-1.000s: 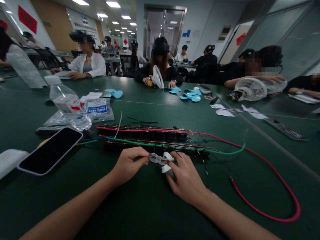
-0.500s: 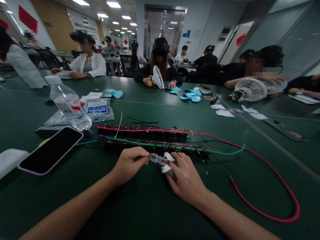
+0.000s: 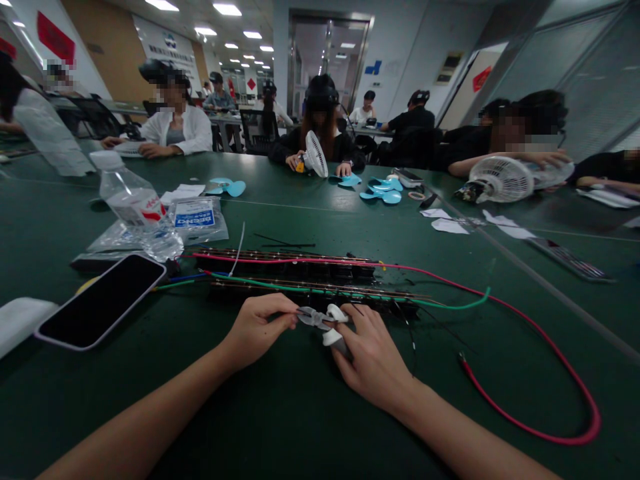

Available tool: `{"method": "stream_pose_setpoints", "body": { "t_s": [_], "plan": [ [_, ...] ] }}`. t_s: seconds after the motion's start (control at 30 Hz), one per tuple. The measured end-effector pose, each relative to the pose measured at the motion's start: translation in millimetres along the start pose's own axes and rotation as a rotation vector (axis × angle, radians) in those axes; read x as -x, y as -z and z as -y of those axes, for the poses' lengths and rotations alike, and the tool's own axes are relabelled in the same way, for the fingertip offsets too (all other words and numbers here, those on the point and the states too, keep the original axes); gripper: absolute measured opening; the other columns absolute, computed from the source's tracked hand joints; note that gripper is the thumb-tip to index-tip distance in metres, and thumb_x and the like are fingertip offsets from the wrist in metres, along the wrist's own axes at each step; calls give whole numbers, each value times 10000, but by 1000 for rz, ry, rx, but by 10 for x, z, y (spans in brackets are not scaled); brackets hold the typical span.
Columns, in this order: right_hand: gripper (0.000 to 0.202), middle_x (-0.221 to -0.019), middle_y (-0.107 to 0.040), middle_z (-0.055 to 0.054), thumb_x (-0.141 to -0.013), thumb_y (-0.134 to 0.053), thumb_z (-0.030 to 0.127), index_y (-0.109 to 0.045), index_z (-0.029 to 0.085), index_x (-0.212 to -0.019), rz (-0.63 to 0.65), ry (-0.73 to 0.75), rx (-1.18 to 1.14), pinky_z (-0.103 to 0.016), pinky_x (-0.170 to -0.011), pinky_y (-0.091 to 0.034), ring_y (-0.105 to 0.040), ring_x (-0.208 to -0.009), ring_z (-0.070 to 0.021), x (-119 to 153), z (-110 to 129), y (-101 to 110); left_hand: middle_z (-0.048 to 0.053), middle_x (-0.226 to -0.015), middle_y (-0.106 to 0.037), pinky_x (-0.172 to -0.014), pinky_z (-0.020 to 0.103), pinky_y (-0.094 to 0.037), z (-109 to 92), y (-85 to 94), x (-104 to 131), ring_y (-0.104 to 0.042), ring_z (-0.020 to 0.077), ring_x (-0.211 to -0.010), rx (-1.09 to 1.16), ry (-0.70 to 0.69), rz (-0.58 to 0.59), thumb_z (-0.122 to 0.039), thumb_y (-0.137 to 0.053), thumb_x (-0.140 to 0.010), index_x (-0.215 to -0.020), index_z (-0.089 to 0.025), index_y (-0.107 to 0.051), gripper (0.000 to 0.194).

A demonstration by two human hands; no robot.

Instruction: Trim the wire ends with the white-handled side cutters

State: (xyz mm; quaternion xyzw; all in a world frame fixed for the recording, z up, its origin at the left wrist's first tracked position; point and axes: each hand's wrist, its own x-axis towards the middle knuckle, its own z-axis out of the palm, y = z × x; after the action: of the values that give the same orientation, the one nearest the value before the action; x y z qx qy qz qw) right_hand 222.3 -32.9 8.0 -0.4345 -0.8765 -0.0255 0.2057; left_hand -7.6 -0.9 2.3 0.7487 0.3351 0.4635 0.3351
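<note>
Thumb and fingertips of my left hand [image 3: 263,328] are pinched together at the jaws of the pliers; what they hold is too small to name. My right hand [image 3: 373,353] is wrapped round the white-and-grey handles of the pliers [image 3: 314,318], whose jaws point left toward my left fingertips. Just beyond both hands lie two long black terminal strips, the nearer one [image 3: 360,293] and the farther one [image 3: 330,267]. A green wire [image 3: 450,307] runs along the nearer strip. A red wire [image 3: 550,337] crosses the farther strip and loops round on the right. One white cable tie [image 3: 239,250] sticks up at the left.
A phone [image 3: 103,303], a plastic bottle [image 3: 133,207] and a plastic bag with a blue label [image 3: 195,213] lie at the left. Blue fan blades [image 3: 383,190] are farther back. Across the green table [image 3: 300,427], people sit; two handle white fans.
</note>
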Motion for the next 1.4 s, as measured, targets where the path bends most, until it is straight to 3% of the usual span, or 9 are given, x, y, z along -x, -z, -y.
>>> {"method": "stream_pose_setpoints", "body": {
  "t_s": [0.77,1.07,1.4],
  "plan": [
    [174,-1046,-568,-159,-781,-589,175,-646,146,-943,7,-12,-7,-463,-820,-464,-504,-984,-294,-16,8,8,47,-737,-682,-638,257,-505,-3,-2,4,-632,149,-696,-5,-7,-2,-101,-589,-840,-753,-148,-687,139],
    [61,-975,-567,-125,-804,-586,191,-635,161,-823,19,-12,-13,-396,-734,-496,-538,-865,-234,15,-33,-44,46,-727,-683,-636,255,-502,-16,-14,0,-628,146,-685,-5,-10,4,-97,-596,-838,-756,-146,-691,134],
    [41,-938,-551,-105,-781,-614,160,-628,148,-817,39,-31,-10,-328,-694,-487,-531,-810,-199,24,-26,-44,46,-707,-676,-633,259,-494,-32,-16,-2,-629,152,-680,-5,11,3,-106,-584,-842,-731,-147,-685,156]
  ]
}}
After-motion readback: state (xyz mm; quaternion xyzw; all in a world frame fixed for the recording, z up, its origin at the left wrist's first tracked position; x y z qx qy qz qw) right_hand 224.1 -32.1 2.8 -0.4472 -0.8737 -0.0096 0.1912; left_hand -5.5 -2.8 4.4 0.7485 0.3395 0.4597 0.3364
